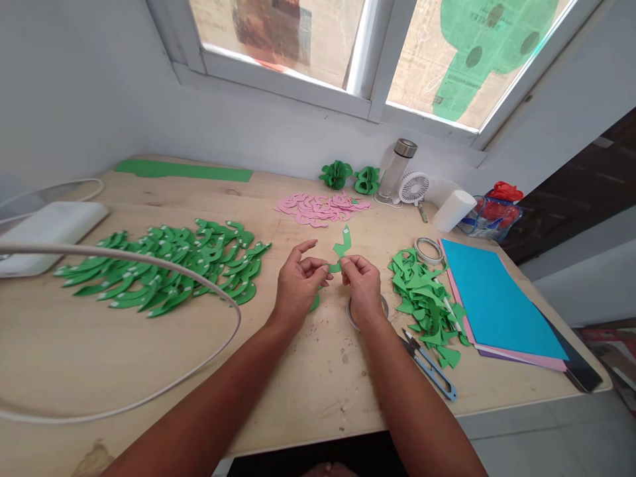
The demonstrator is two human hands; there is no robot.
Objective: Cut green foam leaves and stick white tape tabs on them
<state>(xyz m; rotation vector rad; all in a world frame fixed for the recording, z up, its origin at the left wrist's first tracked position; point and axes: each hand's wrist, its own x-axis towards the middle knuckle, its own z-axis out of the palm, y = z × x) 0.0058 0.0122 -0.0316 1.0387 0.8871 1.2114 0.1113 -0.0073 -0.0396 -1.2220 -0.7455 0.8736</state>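
Between my hands is a green paper cutout (342, 249) with a small white patch near its upper tip. My left hand (300, 279) pinches its lower left end between thumb and forefinger. On the other side, my right hand (362, 279) grips the cutout's edge with thumb and fingers. Below my right hand lies a roll of tape (352, 317), partly covered by that hand. Another green piece (315, 302) shows on the table just behind my left fingers. To the left spreads a big pile of green cutouts (163, 265), many with small white patches.
Pink cutouts (322, 208) lie beyond my hands, before two green paper balls (336, 174), a bottle (396, 169) and a small fan (414, 187). Right are green scraps (422, 295), a second tape roll (428, 251), blue-handled snips (435, 374) and blue sheets (501, 298). A white cable (233, 338) loops at left.
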